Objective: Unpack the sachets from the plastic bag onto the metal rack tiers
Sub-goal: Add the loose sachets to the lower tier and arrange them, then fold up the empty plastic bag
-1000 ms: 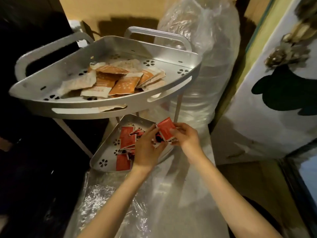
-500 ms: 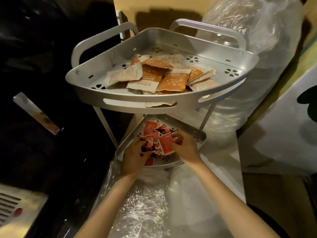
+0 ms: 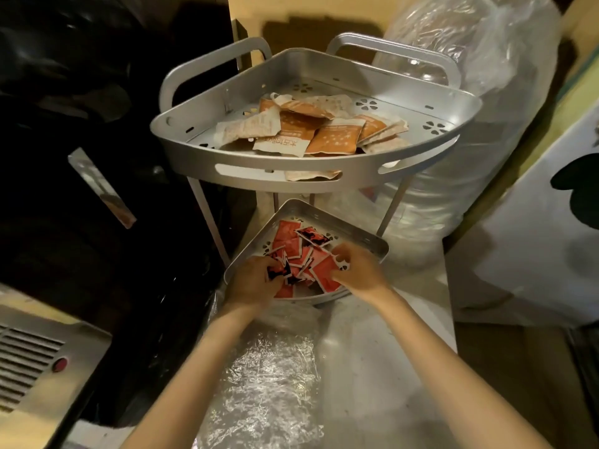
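Dim corner, steel bench [image 3: 389,335] below: both hands down in the rack's lower tier [image 3: 363,243], left hand [image 3: 251,283] apparently pinching a red sachet [image 3: 325,275], right hand [image 3: 359,270] fingers curled on another, likely spreading the pile flat. Orange sachets [image 3: 334,139] fill the top tier [image 3: 291,170]; crumpled plastic bag [image 3: 265,384] lies beneath the arms.

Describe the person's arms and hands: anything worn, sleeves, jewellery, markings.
Both forearms are bare from the bottom edge of the picture up to the wrists; no sleeve shows. The left hand and right hand wear no gloves. No watch, bracelet, ring or marking is visible, though the light is dim.
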### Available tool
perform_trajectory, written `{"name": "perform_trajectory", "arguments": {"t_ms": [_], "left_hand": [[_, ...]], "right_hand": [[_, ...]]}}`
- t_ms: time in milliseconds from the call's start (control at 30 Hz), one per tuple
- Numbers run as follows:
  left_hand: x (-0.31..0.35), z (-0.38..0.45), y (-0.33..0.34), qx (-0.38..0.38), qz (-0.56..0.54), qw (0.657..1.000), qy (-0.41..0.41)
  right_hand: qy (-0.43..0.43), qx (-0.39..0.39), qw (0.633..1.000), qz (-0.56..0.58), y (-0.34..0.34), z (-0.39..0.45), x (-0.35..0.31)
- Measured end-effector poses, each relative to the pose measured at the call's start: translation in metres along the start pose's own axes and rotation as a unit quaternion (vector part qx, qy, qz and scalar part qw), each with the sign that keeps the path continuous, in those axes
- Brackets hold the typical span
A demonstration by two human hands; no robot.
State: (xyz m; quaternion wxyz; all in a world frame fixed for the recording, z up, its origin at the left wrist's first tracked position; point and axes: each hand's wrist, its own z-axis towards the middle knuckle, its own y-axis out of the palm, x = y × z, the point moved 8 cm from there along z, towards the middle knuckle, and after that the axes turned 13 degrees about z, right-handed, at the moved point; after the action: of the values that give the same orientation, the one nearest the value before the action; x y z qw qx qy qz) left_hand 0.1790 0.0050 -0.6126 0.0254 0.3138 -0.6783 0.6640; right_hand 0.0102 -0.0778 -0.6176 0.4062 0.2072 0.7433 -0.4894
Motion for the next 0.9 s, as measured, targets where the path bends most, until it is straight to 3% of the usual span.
{"name": "perform_trajectory", "arguments": {"t_ms": [200,300,467,600,667,767,900], "left_hand": [[0.005,-0.042,-0.025,-0.003,-0.037,0.999,0.036],[-0.006,-0.070,-0.034,0.052,-0.002,0.997,0.063],[-0.036,-0.115,-0.018,0.083,-0.004,0.996,0.025],[-0.072,-0.139,0.021,0.024,0.071,0.997,-0.006],[-0.079,-0.146,0.031,0.029,0.126,0.992,0.007],[-0.077,-0.151,0.037,0.046,0.203,0.978,0.022],[-0.085,-0.157,0.046,0.035,0.202,0.979,-0.005]], "right_hand": [[-0.066,0.035,0.997,0.023,-0.004,-0.036,-0.026],[-0.108,0.072,0.991,0.031,0.001,-0.061,-0.025],[-0.065,0.070,0.994,0.058,0.028,-0.106,0.009],[-0.024,0.035,0.996,-0.072,0.055,-0.130,0.030],[-0.008,0.000,0.992,-0.123,0.070,-0.138,0.038],[0.002,-0.021,0.989,-0.144,0.086,-0.147,0.042],[0.012,-0.023,0.991,-0.133,0.098,-0.154,0.040]]}}
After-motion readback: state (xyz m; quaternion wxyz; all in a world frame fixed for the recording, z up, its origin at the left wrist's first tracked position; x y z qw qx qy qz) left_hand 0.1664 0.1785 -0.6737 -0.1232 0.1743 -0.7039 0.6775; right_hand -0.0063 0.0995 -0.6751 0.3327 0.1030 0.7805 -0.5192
